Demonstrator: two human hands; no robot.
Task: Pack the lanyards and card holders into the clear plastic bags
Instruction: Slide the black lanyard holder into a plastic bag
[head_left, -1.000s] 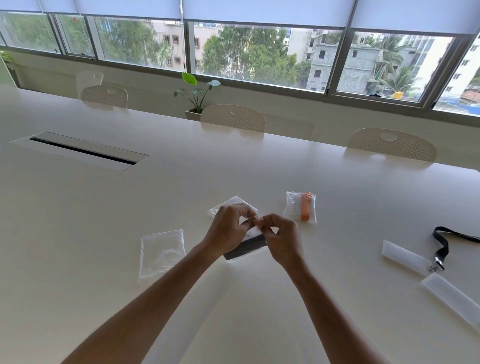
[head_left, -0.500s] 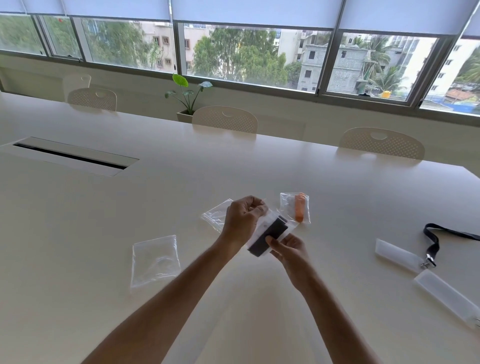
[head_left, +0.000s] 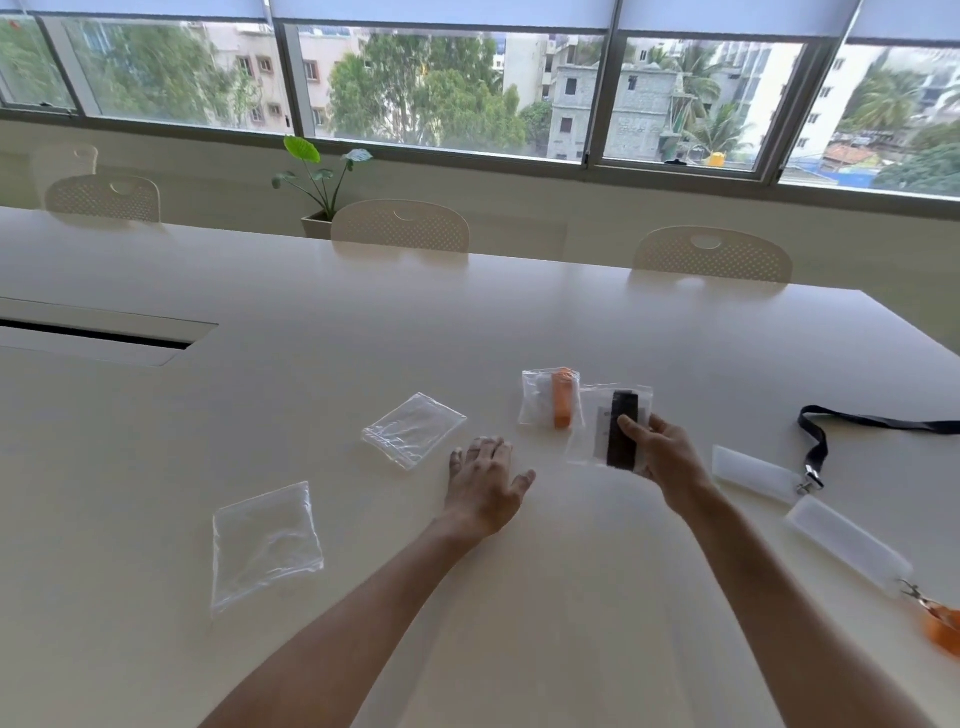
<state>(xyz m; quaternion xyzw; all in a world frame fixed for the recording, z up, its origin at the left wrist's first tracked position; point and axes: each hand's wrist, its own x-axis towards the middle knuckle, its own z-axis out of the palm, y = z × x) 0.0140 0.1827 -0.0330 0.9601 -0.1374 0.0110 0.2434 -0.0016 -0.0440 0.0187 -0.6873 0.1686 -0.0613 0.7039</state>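
Observation:
My right hand (head_left: 657, 451) grips a clear bag holding a rolled black lanyard (head_left: 621, 434), low over the white table (head_left: 363, 312), right beside a packed bag with an orange lanyard (head_left: 551, 397). Resting flat on the table with fingers spread, my left hand (head_left: 485, 480) holds nothing. Two empty clear bags lie to the left, one near (head_left: 265, 540) and one farther (head_left: 413, 428). At the right lie a loose black lanyard (head_left: 815, 441), two frosted card holders (head_left: 753, 474) (head_left: 847, 540) and an orange lanyard (head_left: 943, 626) at the edge.
A recessed cable slot (head_left: 98, 338) sits in the table at the far left. White chairs (head_left: 400, 226) line the far side under the windows, with a potted plant (head_left: 319, 187) behind them.
My left hand let go of the bag and dropped flat onto the table. My right hand carried the black-lanyard bag rightward, beside the orange-lanyard bag.

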